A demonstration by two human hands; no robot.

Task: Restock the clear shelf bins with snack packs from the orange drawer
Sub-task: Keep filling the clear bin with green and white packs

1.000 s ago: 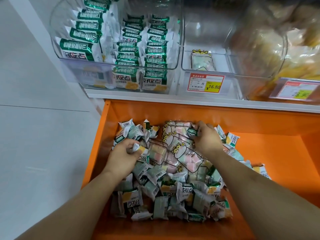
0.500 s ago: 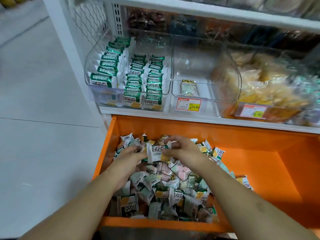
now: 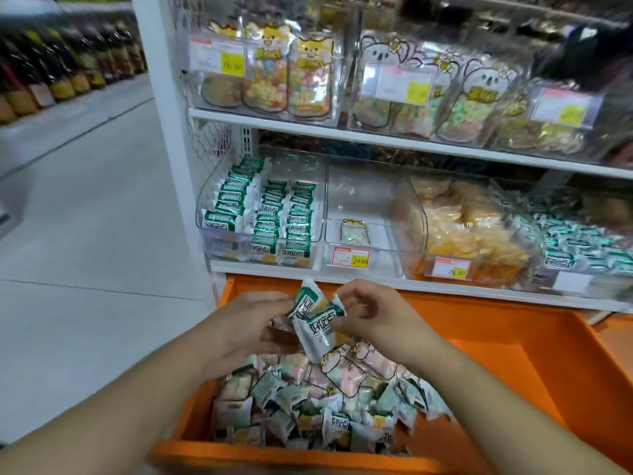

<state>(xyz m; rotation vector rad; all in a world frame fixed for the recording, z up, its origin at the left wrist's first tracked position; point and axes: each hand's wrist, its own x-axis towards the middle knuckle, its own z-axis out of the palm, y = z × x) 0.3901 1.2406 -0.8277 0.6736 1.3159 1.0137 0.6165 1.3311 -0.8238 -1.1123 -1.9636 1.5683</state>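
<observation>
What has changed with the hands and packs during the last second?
Both hands came up out of the drawer. The left hand and right hand now hold green and white packs between them above the pile. The bins stayed as filled as before.

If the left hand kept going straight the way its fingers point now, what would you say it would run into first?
The left hand points right, across the orange drawer. It already grips green-and-white snack packs, and beyond them it would probably meet the right hand, which pinches the same packs. Depth between them is unclear.
</observation>
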